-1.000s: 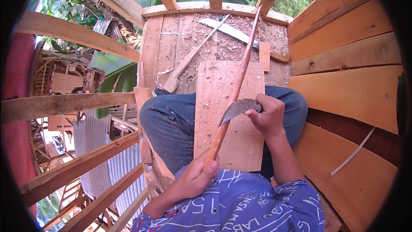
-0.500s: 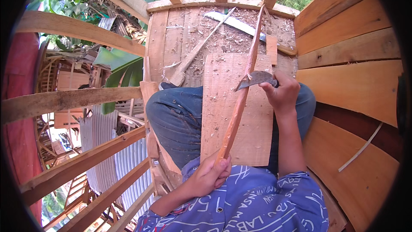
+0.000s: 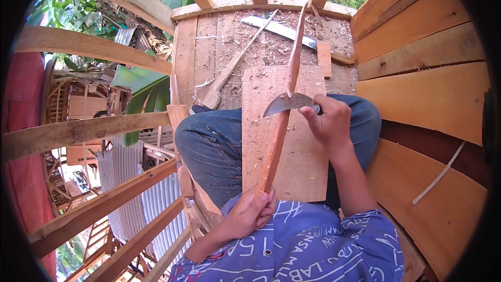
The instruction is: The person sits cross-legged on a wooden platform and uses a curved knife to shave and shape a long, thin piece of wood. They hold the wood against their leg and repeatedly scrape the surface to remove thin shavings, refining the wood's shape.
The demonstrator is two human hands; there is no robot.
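A long reddish-brown wooden stick (image 3: 277, 143) runs from my waist up toward the far rail, over a flat board (image 3: 305, 169) on my lap. My left hand (image 3: 252, 210) is closed around its near end, close to my shirt. In my right hand (image 3: 331, 119) is a knife with a short curved blade (image 3: 284, 103), its handle mostly hidden in my fist. The blade lies across the stick about midway, with a small pale shaving curl at its edge. Wood shavings are scattered on the board.
Beyond my knees, a large machete (image 3: 279, 28) with a wooden handle lies among shavings on the plank floor (image 3: 186, 68). A tapered wooden piece (image 3: 224, 81) lies left of it. Slatted rails (image 3: 99, 125) border the left, and a plank wall (image 3: 417, 102) the right.
My right hand has drawn the knife slightly nearer and to the left along the stick. The left hand still grips the near end. The whole view has shifted a little.
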